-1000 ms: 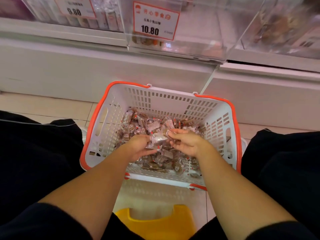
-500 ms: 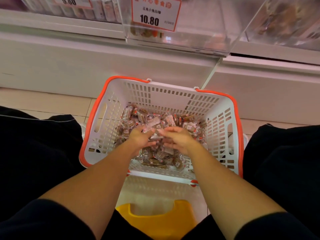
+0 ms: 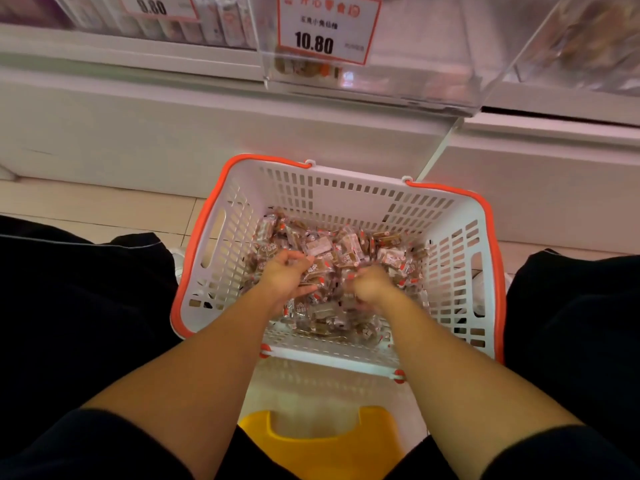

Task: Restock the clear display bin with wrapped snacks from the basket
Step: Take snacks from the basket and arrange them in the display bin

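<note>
My left hand [image 3: 282, 277] lies with fingers loosely spread across the heap of small clear-wrapped brown snacks [image 3: 346, 258], while my right hand [image 3: 369, 287] is curled down into the same heap, though blur keeps me from telling whether it has closed on any; the heap fills the floor of the white slotted plastic basket with the orange rim [image 3: 349, 199], which sits on the floor between my knees. I judge this to be the gathering step. Next I need both hands cupped firmly round a handful and lifted to the far clear plastic display bin [image 3: 433, 53] behind its 10.80 price card [image 3: 325, 29], which looks nearly empty.
</note>
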Demonstrator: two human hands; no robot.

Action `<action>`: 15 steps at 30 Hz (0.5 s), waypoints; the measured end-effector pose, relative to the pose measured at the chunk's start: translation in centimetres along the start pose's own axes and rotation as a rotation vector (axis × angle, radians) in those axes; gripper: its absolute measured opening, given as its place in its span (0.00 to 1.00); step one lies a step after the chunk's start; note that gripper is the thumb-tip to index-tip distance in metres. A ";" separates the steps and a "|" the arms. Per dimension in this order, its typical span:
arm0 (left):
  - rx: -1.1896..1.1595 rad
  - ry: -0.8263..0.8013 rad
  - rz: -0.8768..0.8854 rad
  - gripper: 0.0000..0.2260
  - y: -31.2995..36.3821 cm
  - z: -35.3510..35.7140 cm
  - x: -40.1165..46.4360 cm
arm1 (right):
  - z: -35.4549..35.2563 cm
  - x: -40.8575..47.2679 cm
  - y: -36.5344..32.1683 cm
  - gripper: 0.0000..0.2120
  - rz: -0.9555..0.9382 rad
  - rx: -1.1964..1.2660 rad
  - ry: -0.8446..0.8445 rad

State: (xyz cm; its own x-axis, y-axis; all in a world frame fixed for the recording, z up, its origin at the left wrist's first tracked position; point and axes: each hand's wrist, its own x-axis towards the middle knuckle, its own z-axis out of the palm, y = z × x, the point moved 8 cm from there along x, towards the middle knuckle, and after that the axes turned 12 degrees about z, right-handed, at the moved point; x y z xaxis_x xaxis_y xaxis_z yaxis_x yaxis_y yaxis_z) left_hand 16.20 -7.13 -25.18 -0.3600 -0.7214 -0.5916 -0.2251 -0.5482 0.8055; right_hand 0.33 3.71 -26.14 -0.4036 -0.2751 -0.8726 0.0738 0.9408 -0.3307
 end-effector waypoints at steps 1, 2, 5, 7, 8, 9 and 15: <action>-0.011 0.019 -0.002 0.07 0.0 -0.2 0.1 | -1.1 -0.7 -0.9 0.14 0.016 0.198 -0.064; -0.025 0.037 -0.005 0.08 0.1 -0.2 0.2 | -2.2 -1.6 -2.0 0.14 0.002 0.327 -0.119; -0.051 0.023 -0.008 0.10 0.8 0.4 0.2 | -4.5 -3.8 -4.7 0.12 -0.076 0.518 -0.268; -0.055 -0.019 0.031 0.10 1.9 1.6 0.2 | -4.6 -4.9 -5.4 0.11 -0.111 0.635 -0.363; -0.054 -0.040 0.058 0.10 2.6 2.2 0.2 | -4.5 -5.1 -5.4 0.11 -0.143 0.634 -0.347; -0.055 -0.058 0.083 0.09 3.3 2.9 0.2 | -4.5 -5.2 -5.4 0.10 -0.182 0.599 -0.273; -0.002 0.021 0.231 0.15 7.3 5.0 -0.3 | -3.8 -7.1 -6.4 0.16 -0.331 0.626 -0.042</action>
State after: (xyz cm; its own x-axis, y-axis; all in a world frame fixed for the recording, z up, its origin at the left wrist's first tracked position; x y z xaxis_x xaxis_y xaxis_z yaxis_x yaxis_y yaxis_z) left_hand 10.17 -8.80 -18.90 -0.3830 -0.8364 -0.3921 -0.1373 -0.3682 0.9196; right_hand -0.77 0.42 -16.49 -0.4607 -0.5463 -0.6995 0.4687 0.5196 -0.7144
